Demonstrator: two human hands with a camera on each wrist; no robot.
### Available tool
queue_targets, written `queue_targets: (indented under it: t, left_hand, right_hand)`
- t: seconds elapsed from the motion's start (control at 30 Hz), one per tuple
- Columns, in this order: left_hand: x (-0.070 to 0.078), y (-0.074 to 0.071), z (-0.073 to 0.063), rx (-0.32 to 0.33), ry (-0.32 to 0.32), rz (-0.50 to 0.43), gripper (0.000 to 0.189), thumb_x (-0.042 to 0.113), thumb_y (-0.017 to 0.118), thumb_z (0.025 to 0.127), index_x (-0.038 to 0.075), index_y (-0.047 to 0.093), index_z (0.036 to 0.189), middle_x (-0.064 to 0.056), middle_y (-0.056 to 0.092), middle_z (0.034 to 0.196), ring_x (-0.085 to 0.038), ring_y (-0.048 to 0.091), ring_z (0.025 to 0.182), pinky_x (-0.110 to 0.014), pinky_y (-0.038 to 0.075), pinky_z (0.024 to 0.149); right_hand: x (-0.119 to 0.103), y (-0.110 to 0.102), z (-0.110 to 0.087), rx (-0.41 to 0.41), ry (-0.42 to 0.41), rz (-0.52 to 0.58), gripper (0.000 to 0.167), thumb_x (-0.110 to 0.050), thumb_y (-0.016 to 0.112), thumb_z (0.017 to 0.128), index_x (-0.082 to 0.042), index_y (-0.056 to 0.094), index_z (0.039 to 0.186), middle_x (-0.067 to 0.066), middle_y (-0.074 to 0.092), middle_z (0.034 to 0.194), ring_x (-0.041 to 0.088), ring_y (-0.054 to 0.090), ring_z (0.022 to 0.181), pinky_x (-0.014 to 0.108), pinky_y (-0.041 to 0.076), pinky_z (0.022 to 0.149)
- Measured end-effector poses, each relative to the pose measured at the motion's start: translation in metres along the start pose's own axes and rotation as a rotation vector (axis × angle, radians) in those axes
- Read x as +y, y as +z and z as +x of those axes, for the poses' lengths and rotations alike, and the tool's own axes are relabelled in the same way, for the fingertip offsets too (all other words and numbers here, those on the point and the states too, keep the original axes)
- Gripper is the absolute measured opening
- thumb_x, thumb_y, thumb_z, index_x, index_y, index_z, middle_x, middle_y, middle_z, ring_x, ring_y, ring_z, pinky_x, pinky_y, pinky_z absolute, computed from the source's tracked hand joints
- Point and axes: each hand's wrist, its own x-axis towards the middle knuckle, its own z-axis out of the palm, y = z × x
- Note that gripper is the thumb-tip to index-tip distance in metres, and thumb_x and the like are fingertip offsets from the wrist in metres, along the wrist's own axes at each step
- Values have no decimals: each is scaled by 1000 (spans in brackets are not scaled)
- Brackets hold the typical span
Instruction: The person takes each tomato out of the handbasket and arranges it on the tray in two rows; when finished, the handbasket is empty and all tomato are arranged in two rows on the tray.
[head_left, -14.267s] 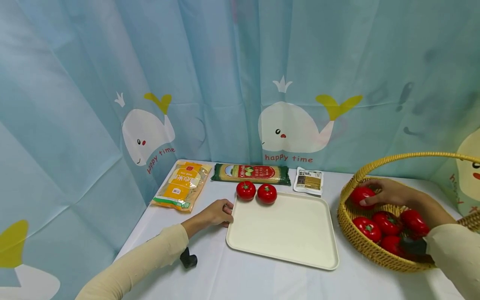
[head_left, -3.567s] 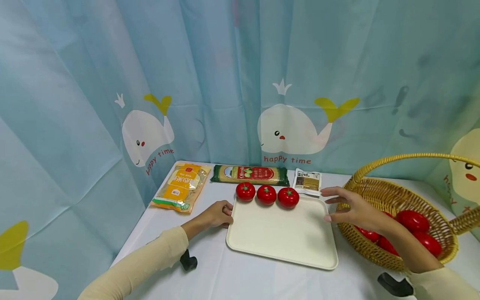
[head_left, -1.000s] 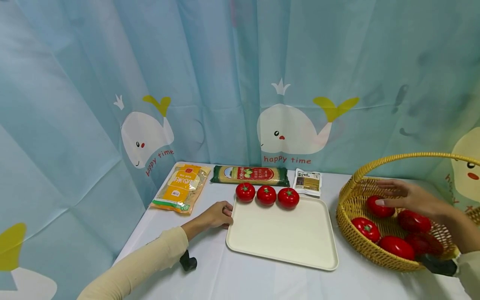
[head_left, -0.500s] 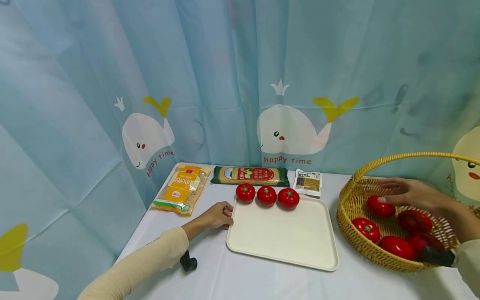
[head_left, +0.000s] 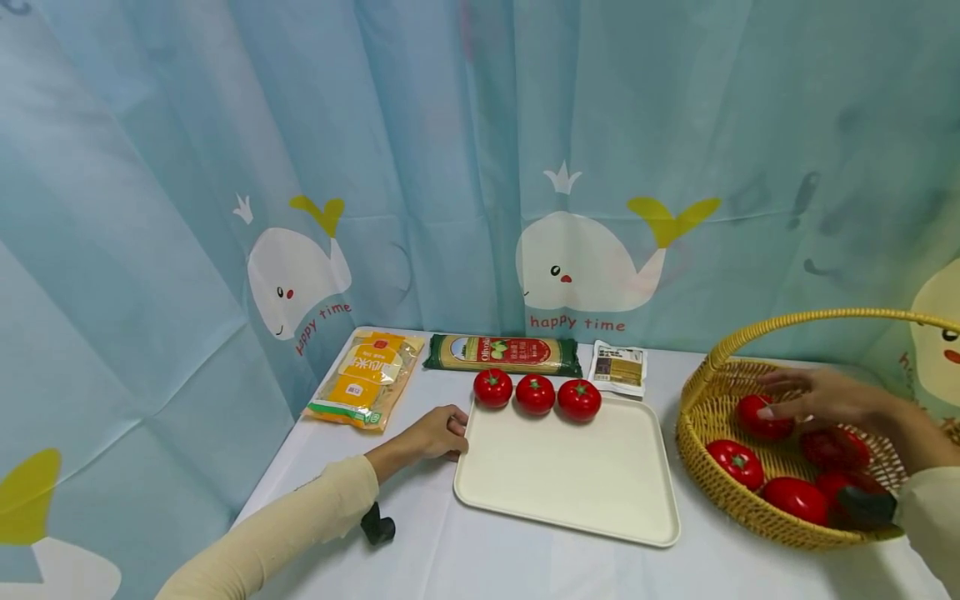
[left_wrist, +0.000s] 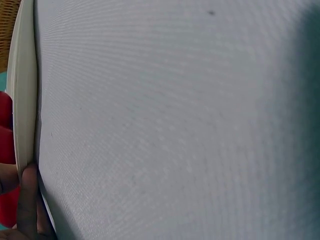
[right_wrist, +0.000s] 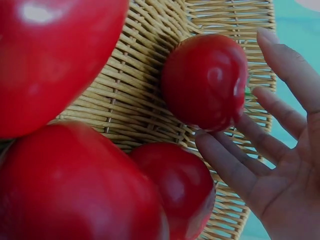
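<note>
Pinching the tray (head_left: 566, 479), the left of the hands (head_left: 435, 433) hides some fingertips; the right (head_left: 836, 398) spreads by a tomato (head_left: 763, 427), contact unclear.

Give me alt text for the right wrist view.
The right hand, spread out, is beside a red tomato in a wicker basket; whether it touches is unclear. Three more tomatoes crowd the left and bottom of the view.
</note>
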Motion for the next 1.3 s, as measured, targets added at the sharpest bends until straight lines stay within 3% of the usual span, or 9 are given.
queue_targets:
  t: [0.47, 0.67, 0.9, 1.13, 1.3]
  left_hand:
    - [2, 0, 1, -7, 3, -3, 42, -4, 71, 80, -3, 57, 119, -9, 58, 91, -16, 62, 74, -28, 64, 66]
    - [3, 0, 0, -3, -3, 11, 41, -4, 72, 80, -3, 57, 118, -8, 58, 90, -16, 61, 73, -27, 63, 65]
    - [3, -1, 0, -2, -1, 2, 41, -5, 71, 79, -3, 57, 118, -7, 57, 89, -16, 60, 73, -27, 63, 64]
    - [2, -1, 0, 0, 6, 4, 41, -5, 71, 79, -2, 57, 117, -7, 57, 89, -16, 60, 73, -27, 63, 64]
    - [1, 0, 1, 1, -3, 1, 41, -5, 72, 79, -2, 57, 117, -7, 57, 88, -16, 60, 73, -27, 63, 64]
  right_hand:
    - [9, 5, 7, -49, 15, 7, 75, -24, 67, 96, 21, 28, 143, 46, 35, 140, 45, 55, 119, 39, 62, 83]
    - [9, 5, 11, -88, 41, 6, 77, -27, 68, 95, 19, 29, 143, 43, 40, 137, 41, 56, 117, 46, 60, 86]
    - [6, 3, 14, -103, 57, -35, 77, -28, 71, 93, 17, 33, 143, 42, 41, 135, 45, 54, 118, 52, 60, 88]
    - [5, 3, 14, -112, 59, -33, 79, -25, 73, 92, 18, 31, 143, 37, 46, 131, 40, 55, 115, 43, 60, 87]
    - [6, 4, 16, -102, 66, -58, 78, -26, 73, 92, 17, 33, 143, 36, 47, 131, 39, 55, 115, 45, 61, 87]
